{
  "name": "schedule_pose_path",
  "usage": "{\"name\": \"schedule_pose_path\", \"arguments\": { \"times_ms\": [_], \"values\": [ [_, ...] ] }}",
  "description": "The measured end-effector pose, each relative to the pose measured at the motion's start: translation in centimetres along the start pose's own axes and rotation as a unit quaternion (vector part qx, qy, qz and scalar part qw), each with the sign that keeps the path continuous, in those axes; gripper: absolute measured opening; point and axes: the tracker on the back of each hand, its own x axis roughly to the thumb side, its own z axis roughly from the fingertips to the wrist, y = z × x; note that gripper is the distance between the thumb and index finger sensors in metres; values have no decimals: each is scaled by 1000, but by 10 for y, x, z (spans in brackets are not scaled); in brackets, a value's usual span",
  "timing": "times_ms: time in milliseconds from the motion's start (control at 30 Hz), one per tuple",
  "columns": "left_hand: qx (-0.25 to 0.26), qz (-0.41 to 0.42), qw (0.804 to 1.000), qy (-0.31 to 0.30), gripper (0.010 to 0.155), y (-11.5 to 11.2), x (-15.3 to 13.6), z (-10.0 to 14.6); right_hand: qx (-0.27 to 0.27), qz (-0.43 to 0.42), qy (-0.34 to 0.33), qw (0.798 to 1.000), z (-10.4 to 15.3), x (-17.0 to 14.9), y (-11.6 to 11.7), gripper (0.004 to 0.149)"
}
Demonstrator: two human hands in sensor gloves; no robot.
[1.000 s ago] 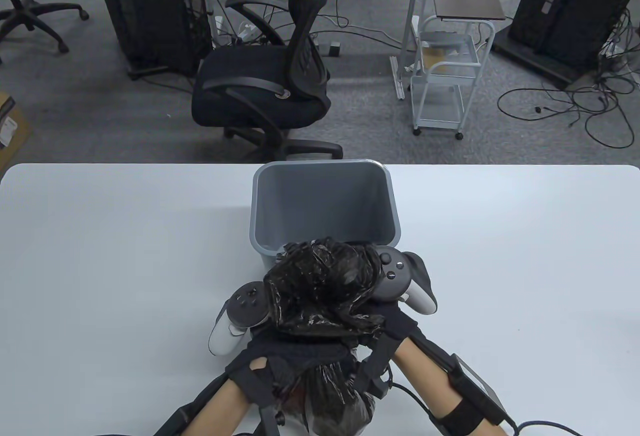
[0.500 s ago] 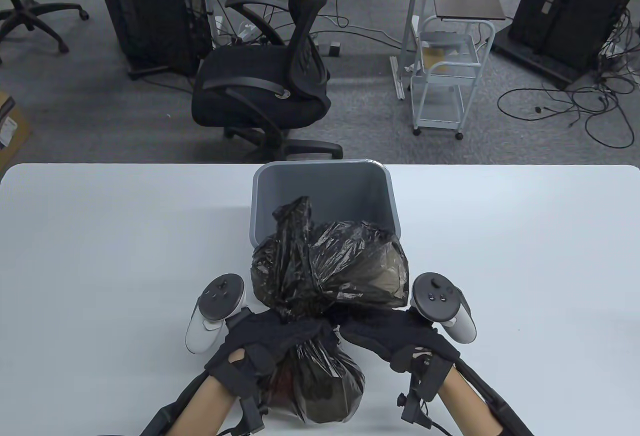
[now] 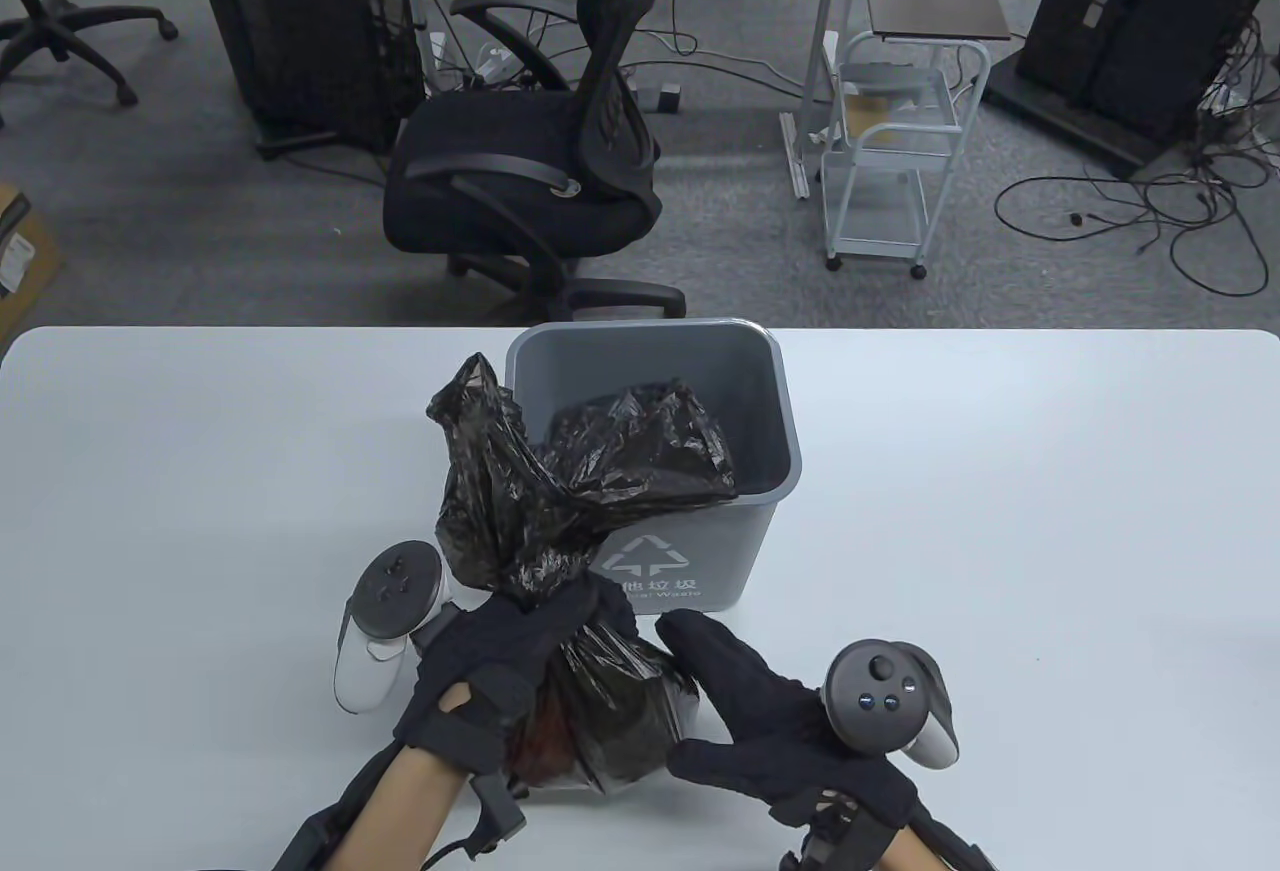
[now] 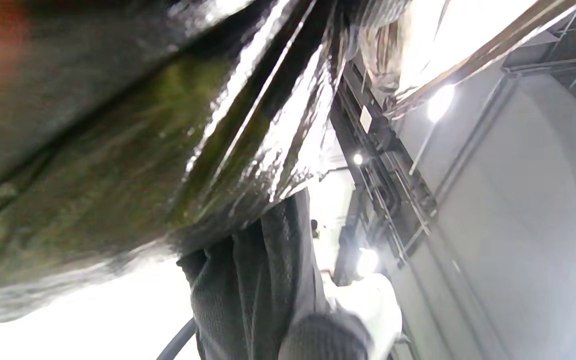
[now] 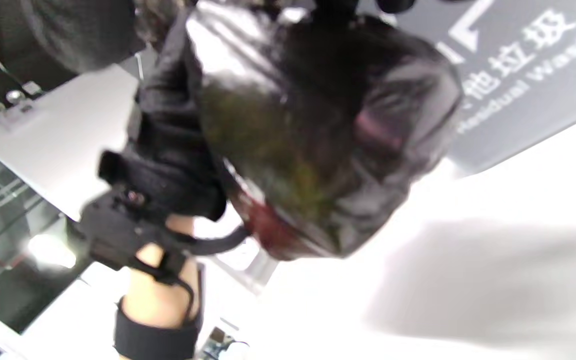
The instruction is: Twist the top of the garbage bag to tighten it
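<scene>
L hand grips bag neck; R hand splayed beside, w/o touching.

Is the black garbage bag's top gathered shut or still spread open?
Gathered at the neck: the left hand grips the garbage bag there, though the loose plastic above still flares out over the grey bin.

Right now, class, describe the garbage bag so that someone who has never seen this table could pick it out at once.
Start at the white table and find the grey waste bin with the recycling symbol near its middle. Just in front of the bin, the black garbage bag is gripped at its neck by the left hand. It is the only shiny, crinkled black plastic there, its loose top fanning up over the bin's rim.
</scene>
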Motion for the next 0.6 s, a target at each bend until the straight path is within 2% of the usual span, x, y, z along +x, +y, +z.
{"name": "schedule_pose_path", "arguments": {
  "times_ms": [133, 267, 367, 600],
  "values": [
    [10, -25, 1000, 4, 37, -9, 1, 0, -10, 68, 29, 997, 0, -6, 14, 107],
    [-8, -21, 1000, 2, 39, -21, 2, 1, -44, 121, 64, 990, 1, -15, 15, 96],
    [-39, -3, 999, -1, 41, -29, 4, 0, -50, 94, 76, 991, 1, -25, 10, 86],
    [-99, 24, 995, 7, 44, -34, 4, -3, -15, 2, 74, 997, -3, -50, 2, 69]
  ]
}}
